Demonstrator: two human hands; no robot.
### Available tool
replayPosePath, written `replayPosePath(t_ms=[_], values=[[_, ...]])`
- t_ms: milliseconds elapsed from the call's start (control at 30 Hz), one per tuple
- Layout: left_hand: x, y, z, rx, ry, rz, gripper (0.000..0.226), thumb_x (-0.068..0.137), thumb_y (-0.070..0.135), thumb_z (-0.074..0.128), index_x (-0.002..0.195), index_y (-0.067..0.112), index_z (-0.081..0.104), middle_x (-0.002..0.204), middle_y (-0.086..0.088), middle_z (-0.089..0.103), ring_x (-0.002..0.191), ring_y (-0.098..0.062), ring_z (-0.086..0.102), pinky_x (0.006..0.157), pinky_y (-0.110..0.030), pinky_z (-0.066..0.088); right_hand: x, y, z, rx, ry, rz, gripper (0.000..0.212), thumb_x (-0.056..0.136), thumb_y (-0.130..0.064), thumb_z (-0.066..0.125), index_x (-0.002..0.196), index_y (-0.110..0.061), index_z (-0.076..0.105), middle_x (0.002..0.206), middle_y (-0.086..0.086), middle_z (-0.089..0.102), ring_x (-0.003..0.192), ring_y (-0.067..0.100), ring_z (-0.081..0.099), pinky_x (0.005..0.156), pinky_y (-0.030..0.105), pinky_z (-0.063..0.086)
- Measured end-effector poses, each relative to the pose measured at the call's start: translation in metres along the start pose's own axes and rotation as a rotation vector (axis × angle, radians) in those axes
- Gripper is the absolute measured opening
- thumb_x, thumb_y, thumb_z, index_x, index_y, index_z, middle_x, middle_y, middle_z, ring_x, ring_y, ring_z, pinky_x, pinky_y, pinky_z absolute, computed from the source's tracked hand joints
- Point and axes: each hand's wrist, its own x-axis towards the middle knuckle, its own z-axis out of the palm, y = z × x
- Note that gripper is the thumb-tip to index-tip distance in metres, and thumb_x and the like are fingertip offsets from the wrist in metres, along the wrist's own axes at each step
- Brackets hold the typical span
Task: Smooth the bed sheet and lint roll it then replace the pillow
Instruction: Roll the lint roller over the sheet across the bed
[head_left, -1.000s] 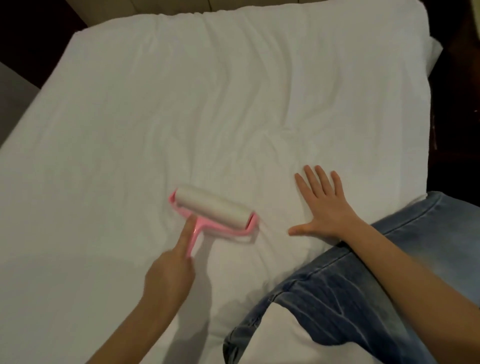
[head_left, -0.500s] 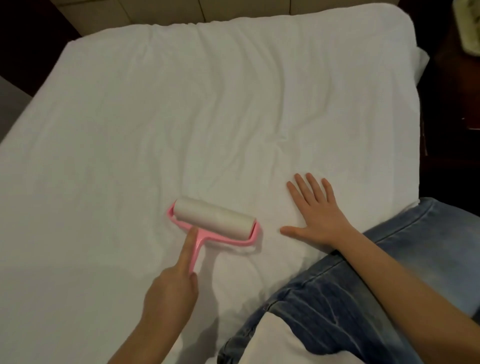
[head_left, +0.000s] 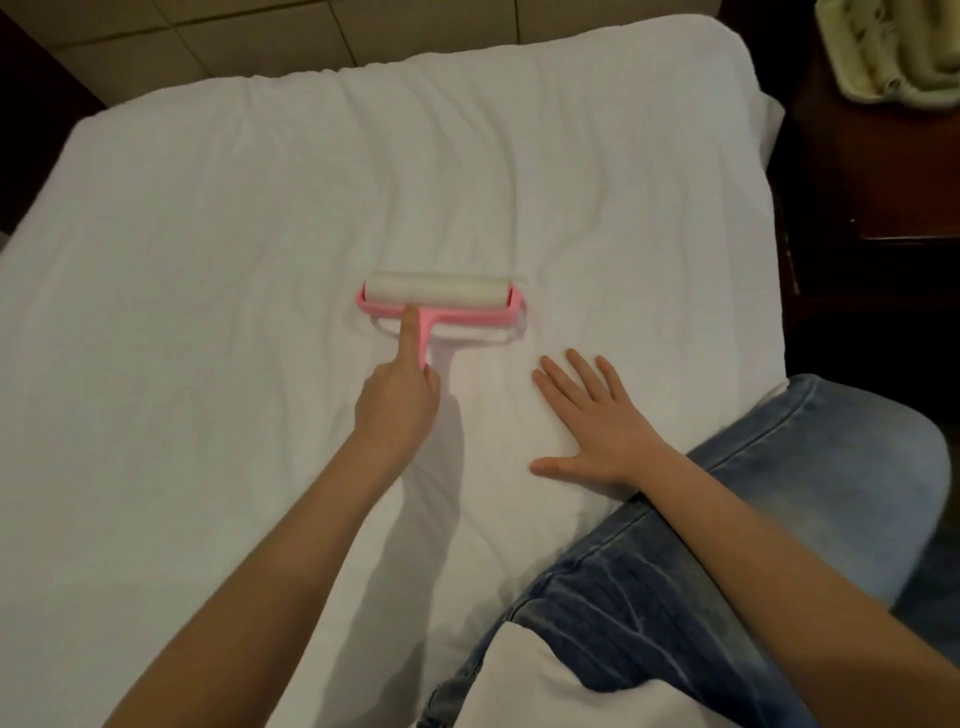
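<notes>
A white bed sheet (head_left: 260, 260) covers the mattress, with soft creases running from the far edge toward the middle. A pink lint roller (head_left: 439, 296) with a white roll lies flat on the sheet near the centre. My left hand (head_left: 397, 402) grips its pink handle, index finger stretched along the stem toward the roll. My right hand (head_left: 597, 426) rests flat on the sheet just right of the roller, fingers spread and straight. No pillow is in view.
My knee in blue jeans (head_left: 753, 519) rests on the bed's right side. A dark wooden nightstand (head_left: 872, 171) stands past the right edge with a pale folded cloth (head_left: 893, 47) on it. Tiled floor (head_left: 208, 41) lies beyond the far edge.
My left hand has pushed the roller away from me, toward the far edge, and squared it up. My right hand stays flat on the sheet beside it.
</notes>
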Motion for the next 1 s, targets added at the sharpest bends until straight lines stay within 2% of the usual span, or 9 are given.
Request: replayPosePath(t_ms=[67, 200, 333, 433, 533, 667, 767, 833, 1000], values=[[-0.037, -0.020, 0.005, 0.005, -0.026, 0.006, 0.067, 0.099, 0.032, 0.037, 0.149, 0.031, -0.008, 0.081, -0.019, 0.060, 0.074, -0.035, 0.059, 0.063, -0.035, 0.041, 0.001, 0.001, -0.001, 0.014, 0.019, -0.009, 0.101, 0.065, -0.090, 0.002, 0.138, -0.027, -0.028, 0.147, -0.011, -0.031, 0.134, 0.010, -0.034, 0.108, 0.036, -0.030], [-0.121, -0.068, -0.002, 0.015, -0.092, -0.114, 0.069, 0.098, 0.041, 0.034, 0.136, 0.048, -0.022, 0.062, 0.001, 0.042, 0.059, -0.023, 0.047, 0.060, -0.029, 0.036, 0.005, 0.003, 0.002, -0.011, 0.052, -0.049, 0.100, 0.066, -0.087, -0.002, 0.141, -0.025, -0.024, 0.149, -0.011, -0.026, 0.137, 0.010, -0.029, 0.110, 0.036, -0.027], [-0.170, -0.088, -0.003, 0.142, -0.067, -0.152, 0.076, 0.093, 0.041, 0.046, 0.141, 0.042, -0.013, 0.054, 0.000, 0.040, 0.057, -0.027, 0.062, 0.054, -0.030, 0.039, 0.009, 0.001, 0.005, -0.015, 0.060, -0.072, 0.103, 0.064, -0.090, -0.007, 0.142, -0.024, -0.020, 0.151, -0.008, -0.021, 0.139, 0.013, -0.025, 0.109, 0.037, -0.027], [-0.134, -0.080, -0.001, 0.161, -0.085, -0.128, 0.067, 0.099, 0.034, 0.034, 0.141, 0.033, -0.018, 0.060, -0.001, 0.042, 0.068, -0.031, 0.061, 0.060, -0.028, 0.033, 0.007, 0.000, 0.005, -0.025, 0.058, -0.079, 0.101, 0.062, -0.089, -0.010, 0.141, -0.027, -0.023, 0.149, -0.008, -0.024, 0.137, 0.014, -0.028, 0.107, 0.035, -0.030], [-0.062, -0.052, -0.006, 0.080, 0.025, -0.036, 0.064, 0.099, 0.022, 0.034, 0.147, 0.040, -0.003, 0.074, -0.018, 0.055, 0.076, -0.038, 0.061, 0.061, -0.032, 0.033, 0.005, 0.001, 0.005, -0.041, 0.050, -0.087, 0.099, 0.061, -0.088, -0.012, 0.139, -0.029, -0.027, 0.148, -0.008, -0.029, 0.136, 0.013, -0.031, 0.108, 0.036, -0.028], [0.006, -0.021, -0.018, 0.099, 0.014, 0.046, 0.063, 0.098, 0.020, 0.035, 0.149, 0.039, 0.003, 0.066, -0.009, 0.046, 0.067, -0.032, 0.054, 0.059, -0.034, 0.035, 0.005, 0.002, 0.010, -0.047, 0.057, -0.095, 0.100, 0.058, -0.088, -0.018, 0.139, -0.030, -0.028, 0.149, -0.007, -0.029, 0.136, 0.013, -0.031, 0.109, 0.037, -0.026], [-0.014, -0.040, -0.020, 0.096, 0.022, 0.029, 0.067, 0.096, 0.018, 0.038, 0.148, 0.042, 0.003, 0.073, -0.011, 0.048, 0.072, -0.034, 0.058, 0.060, -0.033, 0.036, 0.007, 0.002, 0.011, -0.039, 0.077, -0.102, 0.100, 0.059, -0.088, -0.017, 0.140, -0.030, -0.026, 0.149, -0.008, -0.027, 0.136, 0.013, -0.030, 0.110, 0.037, -0.026], [-0.053, -0.068, -0.012, 0.059, 0.022, -0.016, 0.075, 0.093, 0.014, 0.041, 0.147, 0.046, 0.000, 0.066, -0.008, 0.048, 0.061, -0.029, 0.053, 0.057, -0.031, 0.036, 0.010, 0.003, 0.012, -0.049, 0.088, -0.112, 0.099, 0.061, -0.088, -0.014, 0.142, -0.030, -0.023, 0.150, -0.008, -0.025, 0.137, 0.013, -0.028, 0.109, 0.036, -0.026], [-0.153, -0.122, 0.003, 0.117, -0.058, -0.238, 0.083, 0.092, 0.017, 0.046, 0.136, 0.042, -0.020, 0.054, 0.002, 0.039, 0.050, -0.019, 0.041, 0.057, -0.029, 0.035, 0.013, -0.001, 0.017, -0.092, 0.138, -0.114, 0.089, 0.082, -0.081, 0.005, 0.149, -0.022, 0.007, 0.154, 0.001, 0.008, 0.142, 0.021, 0.007, 0.113, 0.039, -0.011]])
